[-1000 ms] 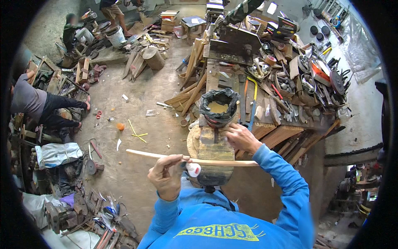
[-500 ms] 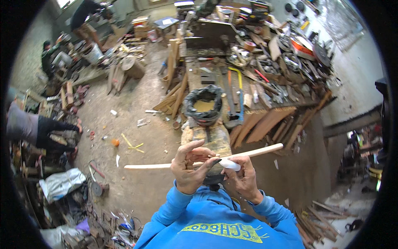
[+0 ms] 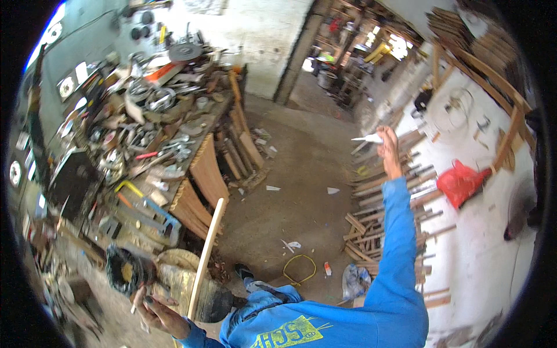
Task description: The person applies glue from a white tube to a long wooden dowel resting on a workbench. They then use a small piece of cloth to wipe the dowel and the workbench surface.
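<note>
My right arm reaches far out to the right. In its closed right hand (image 3: 389, 152) is a white bottle with a long pointed nozzle (image 3: 366, 138), the tip facing left. My left hand (image 3: 159, 313) is low at the left, beside the black-lined bucket (image 3: 129, 269). Its fingers are curled around a small pale piece too unclear to name. A long, thin pale wooden strip (image 3: 204, 264) slants past my left wrist over the end of the wooden bench (image 3: 183, 287). The wrist and sleeve hide its lower part.
To the left a workbench carries piled tools, a blue-and-yellow hacksaw (image 3: 152, 207) and a grinding disc (image 3: 185, 53). Boards (image 3: 197, 200) lean beneath it. At the right, wood strips (image 3: 415, 200) lie by a white wall with a red bag (image 3: 461, 182). A yellow loop (image 3: 300, 269) lies on the floor.
My view has turned right. My right hand has carried the white bottle away from the strip, far out to the right. My left hand is now low at the left, near the bucket.
</note>
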### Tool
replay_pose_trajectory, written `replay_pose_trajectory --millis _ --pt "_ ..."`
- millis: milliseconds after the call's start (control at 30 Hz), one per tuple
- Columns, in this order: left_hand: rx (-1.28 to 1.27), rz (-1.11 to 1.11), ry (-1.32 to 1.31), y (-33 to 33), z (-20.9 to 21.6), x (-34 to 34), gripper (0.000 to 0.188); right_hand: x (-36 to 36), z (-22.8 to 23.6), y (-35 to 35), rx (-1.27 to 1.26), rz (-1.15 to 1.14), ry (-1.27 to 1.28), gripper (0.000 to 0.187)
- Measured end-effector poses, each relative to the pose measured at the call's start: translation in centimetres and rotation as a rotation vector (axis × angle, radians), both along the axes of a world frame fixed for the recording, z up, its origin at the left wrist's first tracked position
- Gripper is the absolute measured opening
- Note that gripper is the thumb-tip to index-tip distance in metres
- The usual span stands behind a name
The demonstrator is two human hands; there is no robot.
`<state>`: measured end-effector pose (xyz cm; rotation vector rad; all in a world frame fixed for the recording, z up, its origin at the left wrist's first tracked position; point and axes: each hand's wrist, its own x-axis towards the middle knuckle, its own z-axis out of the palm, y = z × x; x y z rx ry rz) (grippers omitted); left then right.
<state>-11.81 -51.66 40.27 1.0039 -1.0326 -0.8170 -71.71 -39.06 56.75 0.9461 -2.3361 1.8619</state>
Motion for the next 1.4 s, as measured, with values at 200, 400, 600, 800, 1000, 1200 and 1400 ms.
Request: replay_pose_trajectory --millis 200,400,600,800,1000,1200,1400 --pt "0.142 0.039 -0.057 0.6 1.6 -2.6 0.032 -9.9 4.3 6.8 0.107 -0.187 0.075 0.036" --pt "0.079 0.06 -0.085 -0.1 1.2 -2.4 0.034 -10.4 5.8 8.6 0.079 -0.174 0.024 0.031" --pt "0.147 0.098 -0.015 -0.2 0.6 -1.6 0.033 -10.5 5.6 7.7 0.097 -0.148 -0.02 0.029" --pt "0.116 0.153 -0.051 -0.3 -1.7 -0.4 0.032 -11.3 5.4 7.3 0.134 -0.079 0.079 0.031" --pt "0.006 0.24 -0.191 -1.1 -7.5 2.6 0.026 -11.0 5.7 6.3 0.121 -0.135 0.102 0.024" --pt "-0.041 0.164 -0.213 -1.1 -7.0 2.8 0.027 -11.6 5.3 7.4 0.03 0.027 0.108 0.03" --pt "0.047 -0.242 -0.034 0.6 -1.3 0.1 0.031 -1.8 -2.2 1.6 -0.239 0.484 -0.255 0.044"
